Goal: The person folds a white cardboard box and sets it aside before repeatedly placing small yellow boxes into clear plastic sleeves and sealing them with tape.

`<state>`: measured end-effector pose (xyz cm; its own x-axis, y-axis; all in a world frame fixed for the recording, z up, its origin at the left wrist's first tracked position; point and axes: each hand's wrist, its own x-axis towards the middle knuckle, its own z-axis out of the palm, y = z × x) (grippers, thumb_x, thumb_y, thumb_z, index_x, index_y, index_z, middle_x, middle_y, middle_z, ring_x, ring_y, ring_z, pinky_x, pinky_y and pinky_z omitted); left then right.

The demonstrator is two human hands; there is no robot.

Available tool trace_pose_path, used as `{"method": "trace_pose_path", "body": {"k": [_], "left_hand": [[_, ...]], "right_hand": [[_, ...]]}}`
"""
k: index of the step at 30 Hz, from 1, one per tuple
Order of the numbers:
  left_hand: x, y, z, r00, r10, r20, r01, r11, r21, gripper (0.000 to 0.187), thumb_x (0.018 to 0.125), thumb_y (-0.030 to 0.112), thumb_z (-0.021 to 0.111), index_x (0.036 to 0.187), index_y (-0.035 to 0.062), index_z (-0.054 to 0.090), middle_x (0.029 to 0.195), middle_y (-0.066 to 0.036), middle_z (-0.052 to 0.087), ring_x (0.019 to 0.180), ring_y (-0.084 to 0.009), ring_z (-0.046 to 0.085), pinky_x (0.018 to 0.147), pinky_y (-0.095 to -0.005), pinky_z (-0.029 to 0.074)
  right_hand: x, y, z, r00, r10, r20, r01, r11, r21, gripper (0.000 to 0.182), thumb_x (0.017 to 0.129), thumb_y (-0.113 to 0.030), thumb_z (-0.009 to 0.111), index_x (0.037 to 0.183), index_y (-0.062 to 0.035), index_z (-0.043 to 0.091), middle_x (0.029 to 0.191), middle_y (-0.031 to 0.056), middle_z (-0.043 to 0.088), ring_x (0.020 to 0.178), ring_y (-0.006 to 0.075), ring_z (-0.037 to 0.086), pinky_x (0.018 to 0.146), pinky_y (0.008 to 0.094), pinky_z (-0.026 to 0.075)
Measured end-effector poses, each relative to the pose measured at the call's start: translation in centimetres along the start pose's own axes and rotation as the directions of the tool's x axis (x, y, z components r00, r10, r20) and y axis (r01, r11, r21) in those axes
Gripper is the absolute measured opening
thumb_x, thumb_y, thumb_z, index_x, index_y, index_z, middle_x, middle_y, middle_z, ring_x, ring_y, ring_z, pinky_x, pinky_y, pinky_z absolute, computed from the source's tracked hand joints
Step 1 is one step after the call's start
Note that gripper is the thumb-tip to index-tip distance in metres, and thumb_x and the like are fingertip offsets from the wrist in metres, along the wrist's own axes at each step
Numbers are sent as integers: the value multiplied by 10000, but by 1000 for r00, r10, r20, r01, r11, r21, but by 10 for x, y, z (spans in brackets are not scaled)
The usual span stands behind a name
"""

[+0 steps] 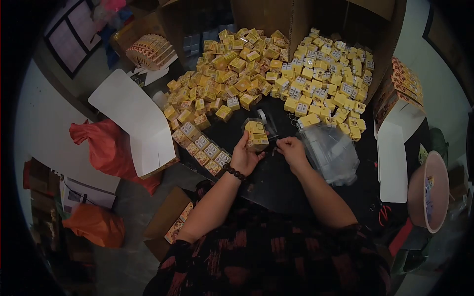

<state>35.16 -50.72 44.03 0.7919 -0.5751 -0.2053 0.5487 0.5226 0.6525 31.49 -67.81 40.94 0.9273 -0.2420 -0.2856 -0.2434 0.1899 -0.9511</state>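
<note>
My left hand (245, 157), a beaded bracelet on its wrist, is closed around a small yellow printed box (256, 138) with clear plastic about it. Just to the right, my right hand (294, 153) has its thumb and fingertips pinched together. Whatever they hold, if anything, is too small to make out. A pale ring-shaped thing (261, 116), perhaps a tape roll, stands behind the yellow box. Flat clear plastic sleeves (333, 155) lie in a pile beside my right hand. Rows of packed small boxes (201, 148) sit left of my left hand.
Heaps of yellow boxes (237, 64) and yellow pieces with metal rings (326, 79) cover the back of the black table (276, 182). Open white-lined cartons (140, 128) flank it. Red-handled scissors (384, 215) and a pink basin (417, 192) are at right.
</note>
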Motion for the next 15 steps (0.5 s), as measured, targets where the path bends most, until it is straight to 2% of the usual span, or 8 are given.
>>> {"method": "trace_pose_path", "body": {"k": [1, 4, 5, 6, 7, 11, 13, 15], "left_hand": [[0, -2, -2, 1000, 1, -5, -1, 1000, -17, 457, 988, 453, 311, 1306, 159, 458, 1272, -60, 543, 983, -156, 533, 786, -317, 418], [-3, -3, -3, 999, 29, -35, -30, 999, -29, 448, 995, 427, 319, 1314, 140, 450, 1274, -62, 542, 1026, -161, 532, 810, -314, 416], [-6, -3, -2, 999, 38, -29, -39, 999, -26, 448, 995, 427, 319, 1314, 140, 450, 1274, -62, 542, 1026, -161, 532, 810, -314, 416], [-11, -4, 2, 993, 108, -51, -109, 994, -25, 449, 998, 413, 323, 1321, 125, 441, 1286, -66, 533, 1056, -169, 529, 832, -325, 417], [-16, -6, 4, 982, 172, -82, -175, 984, -26, 450, 1001, 400, 327, 1328, 110, 433, 1297, -71, 524, 1086, -178, 525, 855, -335, 418], [-34, -9, 19, 977, 212, -12, -212, 977, -12, 465, 1004, 390, 326, 1348, 86, 402, 1318, -82, 506, 1122, -199, 519, 885, -354, 422], [-44, -9, 30, 970, 240, 34, -237, 969, -75, 484, 1005, 403, 310, 1365, 88, 375, 1335, -99, 486, 1108, -213, 522, 891, -373, 429], [-54, -6, 38, 967, 243, 71, -234, 966, -109, 485, 1006, 406, 298, 1364, 87, 373, 1335, -106, 483, 1105, -217, 522, 882, -371, 433]], "right_hand": [[5, 18, 0, 994, -77, -75, 64, 984, -166, 105, 875, -153, 634, 912, -59, 603, 874, -4, 596, 822, 123, 577, 743, 266, 474], [14, 46, -5, 982, -172, -82, 153, 968, -199, 93, 882, -150, 625, 899, -62, 602, 875, -4, 597, 832, 102, 568, 749, 238, 461], [0, 34, -2, 980, -183, -78, 164, 966, -199, 93, 882, -150, 625, 899, -62, 602, 875, -4, 597, 832, 102, 568, 749, 238, 461], [-26, 7, 3, 991, -135, -11, 135, 990, 40, 96, 885, -154, 624, 888, -60, 604, 854, 0, 599, 813, 94, 567, 753, 237, 458], [-49, -14, 8, 993, -92, 69, 70, 960, 272, 102, 887, -157, 623, 878, -57, 605, 833, 4, 600, 795, 87, 566, 756, 236, 455], [-82, -40, 23, 976, -144, 162, 109, 972, 208, 113, 895, -170, 616, 859, -62, 609, 819, 2, 597, 786, 72, 554, 721, 235, 445], [-91, -47, 27, 975, 84, 204, -124, 974, 191, 104, 904, -170, 606, 854, -80, 617, 847, -9, 599, 768, 69, 543, 688, 234, 431], [-99, -45, 31, 972, 95, 213, -145, 962, 233, 134, 906, -182, 606, 835, -70, 618, 829, -7, 592, 756, 74, 541, 664, 232, 418]]}}
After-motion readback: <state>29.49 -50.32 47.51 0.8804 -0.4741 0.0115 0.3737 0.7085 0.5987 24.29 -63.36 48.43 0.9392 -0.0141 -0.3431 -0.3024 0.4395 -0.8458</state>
